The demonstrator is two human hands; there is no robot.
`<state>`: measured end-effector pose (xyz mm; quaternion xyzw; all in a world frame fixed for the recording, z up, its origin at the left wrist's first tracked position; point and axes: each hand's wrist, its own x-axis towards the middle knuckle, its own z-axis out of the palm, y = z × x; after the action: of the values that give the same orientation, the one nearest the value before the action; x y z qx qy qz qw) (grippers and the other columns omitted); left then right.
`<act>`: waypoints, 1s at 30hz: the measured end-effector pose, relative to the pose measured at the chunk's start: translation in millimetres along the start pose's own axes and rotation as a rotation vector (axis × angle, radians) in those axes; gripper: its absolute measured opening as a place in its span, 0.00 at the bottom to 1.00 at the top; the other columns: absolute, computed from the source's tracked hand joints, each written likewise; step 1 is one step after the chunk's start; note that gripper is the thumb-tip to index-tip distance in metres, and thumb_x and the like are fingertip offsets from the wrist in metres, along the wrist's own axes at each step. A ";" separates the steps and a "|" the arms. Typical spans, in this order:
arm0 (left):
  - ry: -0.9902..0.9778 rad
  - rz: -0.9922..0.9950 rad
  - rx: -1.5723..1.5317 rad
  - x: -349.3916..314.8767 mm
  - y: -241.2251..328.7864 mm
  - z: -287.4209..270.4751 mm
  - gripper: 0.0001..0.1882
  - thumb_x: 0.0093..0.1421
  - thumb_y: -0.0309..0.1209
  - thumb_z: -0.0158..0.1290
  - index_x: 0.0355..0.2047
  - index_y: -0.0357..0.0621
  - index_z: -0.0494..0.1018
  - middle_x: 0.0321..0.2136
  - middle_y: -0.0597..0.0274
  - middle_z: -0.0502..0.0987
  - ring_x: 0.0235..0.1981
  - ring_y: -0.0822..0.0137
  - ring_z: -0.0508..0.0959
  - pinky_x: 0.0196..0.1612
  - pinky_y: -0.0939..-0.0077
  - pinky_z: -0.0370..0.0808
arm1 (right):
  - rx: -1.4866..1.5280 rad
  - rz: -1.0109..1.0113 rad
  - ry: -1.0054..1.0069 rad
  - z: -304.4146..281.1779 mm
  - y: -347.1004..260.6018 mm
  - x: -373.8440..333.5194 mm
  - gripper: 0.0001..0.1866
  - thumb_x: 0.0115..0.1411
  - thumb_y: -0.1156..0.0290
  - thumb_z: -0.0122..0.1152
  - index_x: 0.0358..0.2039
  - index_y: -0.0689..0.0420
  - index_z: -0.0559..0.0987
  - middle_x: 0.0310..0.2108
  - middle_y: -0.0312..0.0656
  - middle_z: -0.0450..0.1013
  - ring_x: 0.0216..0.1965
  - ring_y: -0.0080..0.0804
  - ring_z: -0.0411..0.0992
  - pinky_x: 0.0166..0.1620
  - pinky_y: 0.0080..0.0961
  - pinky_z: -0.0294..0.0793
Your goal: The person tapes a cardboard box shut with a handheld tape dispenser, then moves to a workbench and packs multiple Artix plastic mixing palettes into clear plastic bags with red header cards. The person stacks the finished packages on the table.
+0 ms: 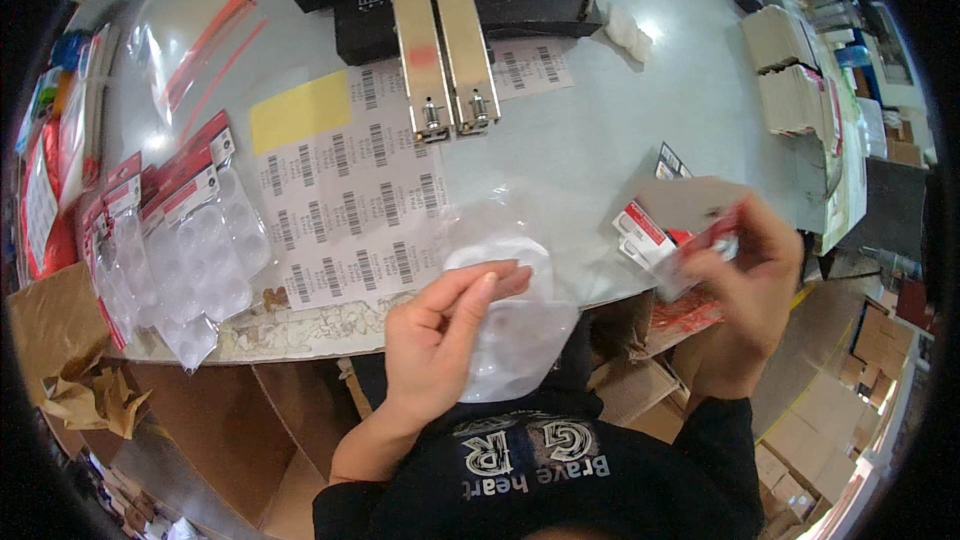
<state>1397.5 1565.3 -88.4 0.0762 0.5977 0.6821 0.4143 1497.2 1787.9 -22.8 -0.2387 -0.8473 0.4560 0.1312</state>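
A clear plastic pack (520,345) is found at the middle of the near edge of the worktop (570,160), partly overhanging it. The left hand (440,335) is placed over it, thumb and fingers drawn together; whether film is pinched cannot be told. A red card (712,238), blurred, is grasped by the right hand (755,275) above loose header cards (643,228) near the right part of that edge. The overhanging pack should be kept supported, and cards should be gripped singly by their margins, without creasing. Barcode label sheets (345,195) are laid left of centre; bagged palettes (205,255) are stacked toward the near left corner.
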 end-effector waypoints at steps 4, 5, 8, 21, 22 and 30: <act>-0.022 0.075 0.010 -3.2 0.0 0.9 0.12 0.65 0.27 0.46 0.44 0.31 0.72 0.38 0.56 0.80 0.41 0.72 0.78 0.47 0.80 0.72 | -0.137 -0.068 -0.324 53.0 -16.0 28.2 0.16 0.47 0.68 0.72 0.33 0.62 0.77 0.21 0.38 0.72 0.20 0.20 0.64 0.25 0.16 0.64; 0.001 0.083 0.035 -4.4 -0.1 -1.3 0.11 0.65 0.27 0.46 0.43 0.32 0.73 0.37 0.56 0.80 0.40 0.73 0.78 0.46 0.81 0.72 | -0.093 -0.131 -0.308 58.8 -17.5 30.4 0.16 0.47 0.68 0.72 0.32 0.62 0.77 0.21 0.39 0.72 0.19 0.20 0.64 0.25 0.16 0.64; 0.047 0.081 0.117 -5.3 -2.2 -7.4 0.09 0.65 0.27 0.47 0.40 0.34 0.74 0.34 0.59 0.81 0.34 0.76 0.77 0.40 0.83 0.73 | -0.059 -0.162 -0.350 67.6 -17.1 31.8 0.15 0.47 0.68 0.72 0.29 0.62 0.76 0.20 0.40 0.73 0.20 0.23 0.69 0.26 0.19 0.68; 0.084 0.149 0.175 -1.7 0.9 -13.7 0.07 0.63 0.27 0.50 0.37 0.34 0.75 0.24 0.64 0.79 0.24 0.82 0.72 0.27 0.87 0.69 | -0.136 -0.232 -0.491 70.8 -15.2 38.8 0.16 0.49 0.66 0.68 0.32 0.61 0.72 0.22 0.47 0.70 0.24 0.46 0.70 0.27 0.32 0.68; 0.085 0.161 0.184 -1.6 0.8 -13.7 0.08 0.63 0.27 0.50 0.37 0.34 0.75 0.23 0.65 0.79 0.24 0.82 0.72 0.27 0.87 0.69 | -0.140 -0.245 -0.494 70.1 -15.9 38.8 0.16 0.48 0.68 0.70 0.32 0.62 0.73 0.23 0.46 0.71 0.24 0.42 0.70 0.28 0.28 0.68; 0.261 0.230 0.309 -2.1 -3.0 -10.3 0.08 0.63 0.27 0.50 0.36 0.33 0.75 0.21 0.68 0.76 0.24 0.83 0.69 0.27 0.87 0.66 | -0.146 -0.363 -0.386 65.2 -8.2 46.0 0.17 0.45 0.69 0.71 0.34 0.61 0.77 0.24 0.42 0.72 0.26 0.32 0.72 0.29 0.27 0.67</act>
<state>1394.1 1556.0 -93.0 0.1179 0.7310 0.6292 0.2363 1427.0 1761.8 -51.6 -0.0004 -0.9161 0.3999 0.0292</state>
